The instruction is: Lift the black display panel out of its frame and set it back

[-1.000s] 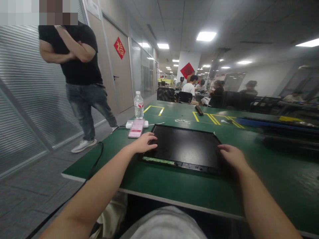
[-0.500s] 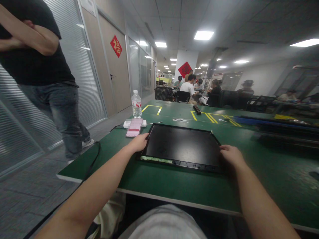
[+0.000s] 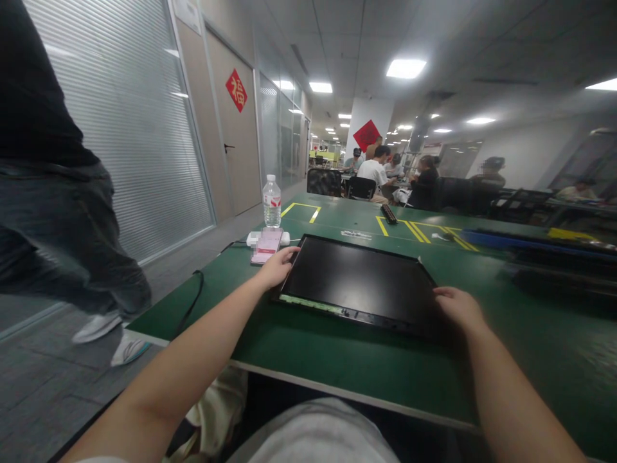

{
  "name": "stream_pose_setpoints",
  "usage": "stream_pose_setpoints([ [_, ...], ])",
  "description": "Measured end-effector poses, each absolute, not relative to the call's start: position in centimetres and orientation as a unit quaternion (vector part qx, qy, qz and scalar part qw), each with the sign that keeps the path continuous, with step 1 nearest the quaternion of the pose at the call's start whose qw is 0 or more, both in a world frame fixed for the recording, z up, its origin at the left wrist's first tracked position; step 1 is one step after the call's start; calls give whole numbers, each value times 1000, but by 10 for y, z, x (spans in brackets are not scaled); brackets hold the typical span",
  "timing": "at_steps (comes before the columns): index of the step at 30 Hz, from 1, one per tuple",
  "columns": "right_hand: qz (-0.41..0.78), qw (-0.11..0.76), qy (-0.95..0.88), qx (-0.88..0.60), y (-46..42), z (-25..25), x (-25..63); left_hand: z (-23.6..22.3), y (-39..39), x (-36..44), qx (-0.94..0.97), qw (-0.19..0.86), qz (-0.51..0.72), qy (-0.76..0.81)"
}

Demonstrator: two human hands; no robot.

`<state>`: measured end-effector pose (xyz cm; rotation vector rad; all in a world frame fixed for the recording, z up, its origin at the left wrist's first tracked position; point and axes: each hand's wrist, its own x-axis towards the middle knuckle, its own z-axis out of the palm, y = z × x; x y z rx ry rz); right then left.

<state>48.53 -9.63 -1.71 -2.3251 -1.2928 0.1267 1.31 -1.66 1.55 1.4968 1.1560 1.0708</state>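
A black display panel (image 3: 359,273) with a green circuit strip along its near edge is at the middle of the green table (image 3: 308,366). My left hand (image 3: 278,265) grips its left edge, fingers closed at the rim. On the opposite side my right hand (image 3: 459,305) pinches the right edge, thumb along the top and the other fingers mostly hidden. The panel looks slightly raised off the table at the far left, though its underside is hidden.
Left of the panel are a phone (image 3: 266,247), a white power strip (image 3: 284,238) and a water bottle (image 3: 272,202). Dark stacked panels (image 3: 569,276) and a blue item (image 3: 486,238) lie at right. A black cable (image 3: 193,302) crosses the left edge. A person (image 3: 62,212) walks nearby.
My hands have closed on the panel's side edges, the left from open fingers over its surface. The panel seems to have risen slightly. The person at left has uncrossed their stance and walked closer.
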Motion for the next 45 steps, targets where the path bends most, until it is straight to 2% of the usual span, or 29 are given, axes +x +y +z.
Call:
stream_pose_setpoints([
  [3, 54, 242, -465, -850, -96, -17, 485, 18, -18, 16, 528, 535, 480, 452],
  [7, 54, 257, -466, -845, -96, -17, 484, 18, -17, 18, 482, 532, 504, 480],
  [12, 57, 263, -460, -846, -96, -18, 486, 17, -13, 17, 440, 552, 472, 529],
  [19, 58, 275, -460, -842, -94, -22, 488, 21, -14, 19, 384, 619, 472, 496],
  [30, 56, 261, -459, -847, -97, -16, 483, 20, -17, 16, 411, 660, 419, 468],
  [45, 68, 293, -482, -823, -94, -26, 493, 20, -18, 18, 400, 669, 472, 412],
])
